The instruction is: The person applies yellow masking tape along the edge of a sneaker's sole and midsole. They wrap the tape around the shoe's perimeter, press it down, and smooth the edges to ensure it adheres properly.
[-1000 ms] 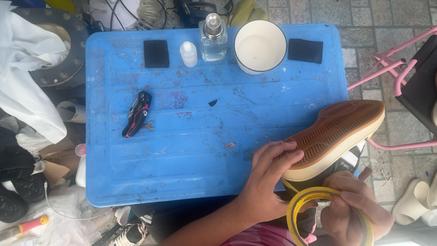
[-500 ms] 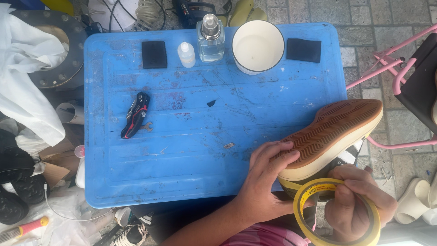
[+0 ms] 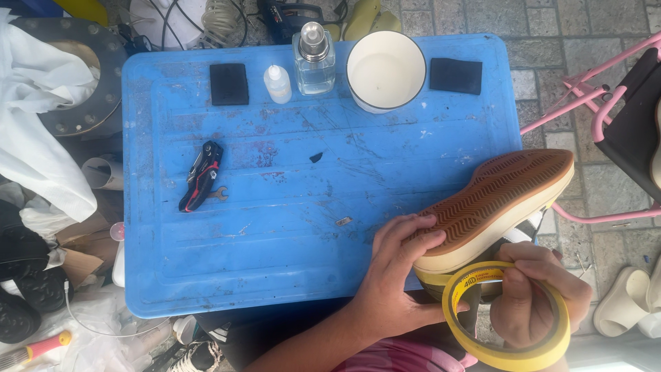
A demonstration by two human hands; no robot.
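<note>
I see my left hand (image 3: 396, 275) clasped over the heel end of an upturned sneaker with a brown rubber herringbone sole and cream sidewall (image 3: 492, 203); the fingers (image 3: 406, 231) curl over the tread, the thumb is underneath, so the grip is wrapped firmly on the shoe. The shoe lies tilted, sole up, across the lower right corner of the scuffed blue plastic tabletop (image 3: 275, 227), its toe pointing up and to the right past the edge. My right hand (image 3: 533, 296) sits just below the shoe, closed around a roll of yellow masking tape (image 3: 506, 320), fingers passing through its ring; a yellow strip already runs along the cream sidewall near the heel, touching the roll.

Farther back on the tabletop stand a white round enamel cup with a dark rim (image 3: 385, 69), a clear glass bottle with a metal pump top (image 3: 314, 58), a small white plastic dropper bottle (image 3: 277, 84) and two black square pads (image 3: 228, 84) (image 3: 456, 76). A black and red folding utility knife (image 3: 202, 176) lies to the left, well apart from both hands.
</note>
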